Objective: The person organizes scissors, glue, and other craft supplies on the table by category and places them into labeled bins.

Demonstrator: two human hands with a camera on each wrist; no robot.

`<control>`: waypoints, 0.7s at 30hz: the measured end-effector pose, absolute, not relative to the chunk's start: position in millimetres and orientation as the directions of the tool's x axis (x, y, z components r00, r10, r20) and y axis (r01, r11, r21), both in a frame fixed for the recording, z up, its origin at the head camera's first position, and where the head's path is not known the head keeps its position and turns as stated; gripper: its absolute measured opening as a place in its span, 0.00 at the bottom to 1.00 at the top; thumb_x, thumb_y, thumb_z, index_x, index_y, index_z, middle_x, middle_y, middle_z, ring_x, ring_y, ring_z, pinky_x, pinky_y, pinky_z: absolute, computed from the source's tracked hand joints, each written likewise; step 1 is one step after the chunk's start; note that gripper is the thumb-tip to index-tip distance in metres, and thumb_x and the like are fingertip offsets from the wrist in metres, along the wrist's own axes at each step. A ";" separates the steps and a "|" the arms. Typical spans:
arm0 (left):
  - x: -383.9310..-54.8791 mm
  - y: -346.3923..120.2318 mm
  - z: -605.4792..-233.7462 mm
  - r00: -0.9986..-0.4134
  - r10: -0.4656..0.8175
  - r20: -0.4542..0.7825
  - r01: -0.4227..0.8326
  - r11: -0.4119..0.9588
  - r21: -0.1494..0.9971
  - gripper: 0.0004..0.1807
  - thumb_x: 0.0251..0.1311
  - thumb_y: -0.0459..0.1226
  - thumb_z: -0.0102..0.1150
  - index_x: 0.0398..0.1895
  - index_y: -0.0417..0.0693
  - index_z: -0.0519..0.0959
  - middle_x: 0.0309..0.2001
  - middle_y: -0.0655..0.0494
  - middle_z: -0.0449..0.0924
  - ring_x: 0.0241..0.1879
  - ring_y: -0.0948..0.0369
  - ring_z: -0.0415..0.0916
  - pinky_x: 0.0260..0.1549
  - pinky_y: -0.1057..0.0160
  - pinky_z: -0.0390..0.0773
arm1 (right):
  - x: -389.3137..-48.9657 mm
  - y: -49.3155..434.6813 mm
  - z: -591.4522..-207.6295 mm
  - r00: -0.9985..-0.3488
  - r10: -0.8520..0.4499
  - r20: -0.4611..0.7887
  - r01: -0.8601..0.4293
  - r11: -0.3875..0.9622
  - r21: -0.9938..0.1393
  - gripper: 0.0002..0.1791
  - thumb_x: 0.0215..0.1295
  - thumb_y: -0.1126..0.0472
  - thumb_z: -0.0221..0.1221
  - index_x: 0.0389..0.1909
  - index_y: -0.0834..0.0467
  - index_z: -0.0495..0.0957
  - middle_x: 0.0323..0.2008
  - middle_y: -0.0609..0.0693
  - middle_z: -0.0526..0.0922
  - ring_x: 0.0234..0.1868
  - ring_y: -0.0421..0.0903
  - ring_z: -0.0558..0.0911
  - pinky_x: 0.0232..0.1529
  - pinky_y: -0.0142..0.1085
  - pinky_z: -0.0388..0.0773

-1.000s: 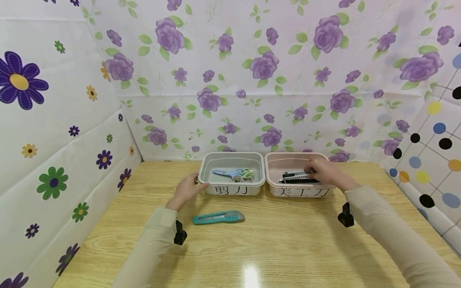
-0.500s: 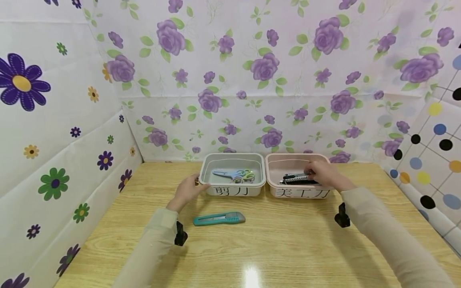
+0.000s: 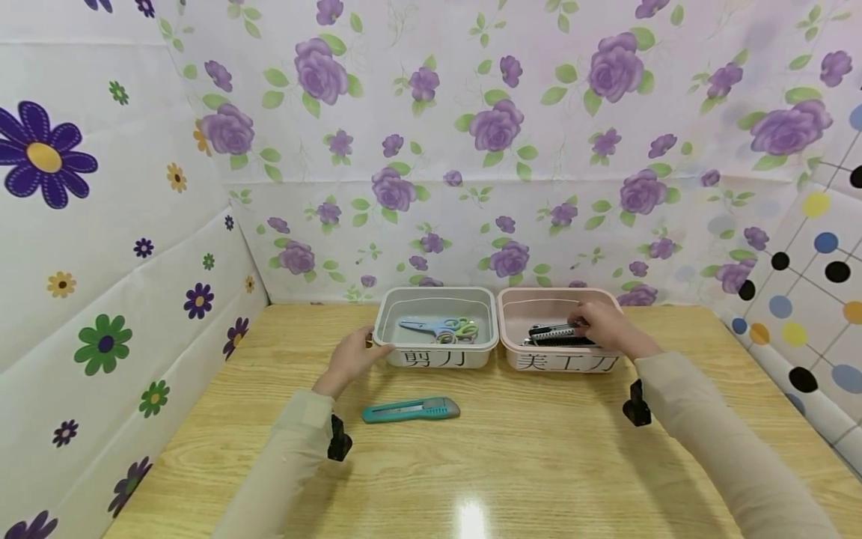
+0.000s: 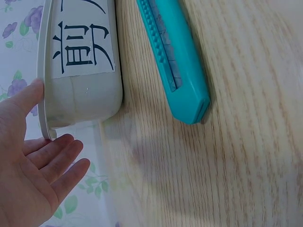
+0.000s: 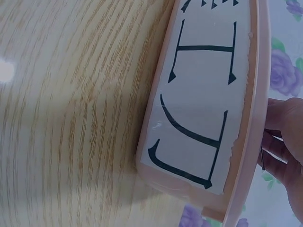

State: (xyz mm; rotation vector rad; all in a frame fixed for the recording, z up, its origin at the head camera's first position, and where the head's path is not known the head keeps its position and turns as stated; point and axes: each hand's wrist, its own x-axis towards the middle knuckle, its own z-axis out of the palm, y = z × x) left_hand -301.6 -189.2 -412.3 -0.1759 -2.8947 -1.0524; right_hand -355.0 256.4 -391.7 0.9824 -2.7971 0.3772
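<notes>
My left hand holds the left front corner of the grey bin. In the left wrist view its thumb lies on the rim, the index finger is behind it and the other fingers spread loosely. Inside that bin lie several scissors with blue and green handles. My right hand reaches into the pink bin and pinches the end of a black and silver utility knife, over other dark knives. In the right wrist view the pink wall partly hides the fingers. A teal utility knife lies on the table.
Both bins stand side by side at the back of the wooden table, with labels on their fronts. Flowered cloth hangs close behind them. Patterned sheets close off the left and right sides.
The knife in my right hand has dipped slightly inside the pink bin, and the right forearm has shifted a little left. My left hand keeps its place on the grey bin.
</notes>
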 end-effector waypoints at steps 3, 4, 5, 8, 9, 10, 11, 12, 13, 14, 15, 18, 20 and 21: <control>-302.4 -189.6 -412.9 -0.992 0.088 0.090 0.125 0.761 0.637 0.31 0.56 0.47 0.59 0.59 0.39 0.67 0.48 0.44 0.76 0.47 0.50 0.72 0.41 0.51 0.75 | -355.2 255.4 -391.6 -0.789 -0.580 0.203 -0.613 0.764 -0.201 0.08 0.51 0.73 0.61 0.34 0.67 0.81 0.28 0.55 0.78 0.29 0.49 0.76 0.33 0.44 0.75; -302.5 -189.7 -412.9 -0.992 0.087 0.089 0.124 0.761 0.637 0.31 0.56 0.48 0.59 0.59 0.39 0.67 0.48 0.44 0.76 0.47 0.50 0.72 0.41 0.51 0.75 | -355.2 254.9 -391.4 -0.795 -0.574 0.194 -0.605 0.770 -0.203 0.09 0.52 0.73 0.60 0.36 0.67 0.81 0.30 0.57 0.79 0.31 0.51 0.77 0.34 0.44 0.76; -302.8 -189.9 -412.9 -0.992 0.086 0.089 0.123 0.760 0.638 0.31 0.56 0.48 0.59 0.60 0.39 0.67 0.48 0.44 0.76 0.47 0.50 0.72 0.40 0.51 0.75 | -355.7 254.4 -391.3 -0.800 -0.570 0.188 -0.600 0.773 -0.206 0.09 0.53 0.73 0.60 0.37 0.68 0.80 0.33 0.59 0.80 0.33 0.53 0.78 0.36 0.45 0.76; -303.4 -189.9 -412.9 -0.992 0.086 0.091 0.124 0.763 0.634 0.31 0.57 0.47 0.58 0.60 0.39 0.67 0.48 0.44 0.76 0.47 0.50 0.72 0.41 0.51 0.75 | -355.7 253.3 -390.7 -0.798 -0.573 0.188 -0.602 0.769 -0.212 0.11 0.55 0.72 0.59 0.40 0.70 0.78 0.37 0.62 0.80 0.37 0.56 0.79 0.37 0.46 0.76; -303.6 -190.0 -412.9 -0.992 0.088 0.093 0.127 0.765 0.632 0.31 0.57 0.47 0.58 0.60 0.39 0.67 0.49 0.44 0.75 0.47 0.49 0.72 0.41 0.51 0.75 | -355.7 253.2 -390.6 -0.794 -0.576 0.197 -0.607 0.767 -0.206 0.11 0.55 0.71 0.60 0.40 0.70 0.78 0.37 0.62 0.80 0.37 0.56 0.79 0.36 0.46 0.76; -303.6 -189.8 -412.8 -0.992 0.086 0.095 0.127 0.768 0.628 0.31 0.57 0.48 0.58 0.60 0.39 0.67 0.49 0.44 0.75 0.47 0.49 0.72 0.41 0.50 0.74 | -355.6 253.1 -390.6 -0.791 -0.576 0.207 -0.611 0.765 -0.205 0.12 0.55 0.70 0.60 0.40 0.70 0.78 0.37 0.61 0.80 0.36 0.55 0.79 0.36 0.46 0.76; -304.0 -189.8 -412.9 -0.992 0.086 0.097 0.128 0.772 0.623 0.31 0.57 0.48 0.58 0.60 0.39 0.67 0.49 0.43 0.75 0.48 0.49 0.72 0.42 0.50 0.74 | -355.4 253.1 -390.3 -0.785 -0.580 0.218 -0.617 0.761 -0.200 0.12 0.55 0.69 0.60 0.40 0.70 0.79 0.36 0.61 0.80 0.35 0.54 0.79 0.35 0.45 0.76; -304.2 -189.8 -412.8 -0.991 0.087 0.100 0.130 0.775 0.618 0.31 0.57 0.48 0.58 0.60 0.39 0.67 0.49 0.43 0.75 0.48 0.49 0.72 0.42 0.50 0.74 | -355.0 252.8 -389.8 -0.779 -0.581 0.235 -0.623 0.760 -0.188 0.11 0.55 0.68 0.61 0.40 0.69 0.79 0.35 0.60 0.80 0.34 0.53 0.79 0.34 0.45 0.76; -304.4 -190.0 -412.7 -0.991 0.090 0.104 0.135 0.780 0.611 0.31 0.57 0.48 0.58 0.60 0.39 0.67 0.49 0.43 0.76 0.48 0.48 0.72 0.43 0.49 0.74 | -354.9 252.7 -389.3 -0.776 -0.580 0.247 -0.625 0.759 -0.180 0.12 0.55 0.67 0.61 0.39 0.68 0.79 0.35 0.59 0.81 0.33 0.52 0.79 0.34 0.44 0.76; -304.5 -190.1 -412.7 -0.990 0.092 0.106 0.138 0.784 0.606 0.31 0.57 0.47 0.57 0.60 0.38 0.67 0.49 0.42 0.75 0.48 0.48 0.72 0.43 0.49 0.73 | -354.5 252.4 -388.7 -0.773 -0.579 0.260 -0.627 0.760 -0.173 0.12 0.55 0.66 0.61 0.39 0.68 0.80 0.34 0.59 0.81 0.33 0.51 0.79 0.34 0.44 0.76; -304.6 -190.1 -412.6 -0.990 0.091 0.107 0.138 0.786 0.603 0.31 0.57 0.47 0.58 0.60 0.38 0.67 0.49 0.42 0.75 0.48 0.48 0.72 0.44 0.49 0.73 | -354.1 252.1 -387.8 -0.768 -0.579 0.274 -0.631 0.758 -0.166 0.12 0.55 0.66 0.62 0.40 0.68 0.80 0.34 0.58 0.81 0.33 0.51 0.79 0.34 0.44 0.76; -304.4 -190.3 -412.5 -0.989 0.096 0.111 0.144 0.789 0.597 0.31 0.58 0.47 0.57 0.60 0.37 0.67 0.50 0.41 0.75 0.49 0.47 0.72 0.44 0.48 0.73 | -352.2 250.6 -384.5 -0.765 -0.573 0.294 -0.631 0.758 -0.164 0.14 0.56 0.64 0.62 0.41 0.68 0.79 0.36 0.59 0.81 0.35 0.52 0.79 0.37 0.46 0.76; -304.1 -190.4 -412.8 -0.990 0.095 0.107 0.141 0.787 0.600 0.31 0.58 0.47 0.57 0.60 0.37 0.67 0.50 0.41 0.75 0.49 0.47 0.72 0.44 0.48 0.73 | -350.9 249.3 -381.8 -0.771 -0.571 0.282 -0.627 0.758 -0.180 0.15 0.57 0.63 0.61 0.43 0.68 0.78 0.38 0.59 0.81 0.37 0.53 0.79 0.39 0.46 0.76; -304.0 -190.3 -412.9 -0.990 0.093 0.104 0.137 0.786 0.602 0.31 0.57 0.47 0.57 0.60 0.37 0.67 0.50 0.41 0.75 0.49 0.47 0.72 0.44 0.48 0.73 | -350.2 248.7 -380.4 -0.775 -0.571 0.272 -0.625 0.758 -0.188 0.15 0.57 0.62 0.61 0.43 0.67 0.78 0.39 0.60 0.81 0.38 0.53 0.79 0.39 0.47 0.76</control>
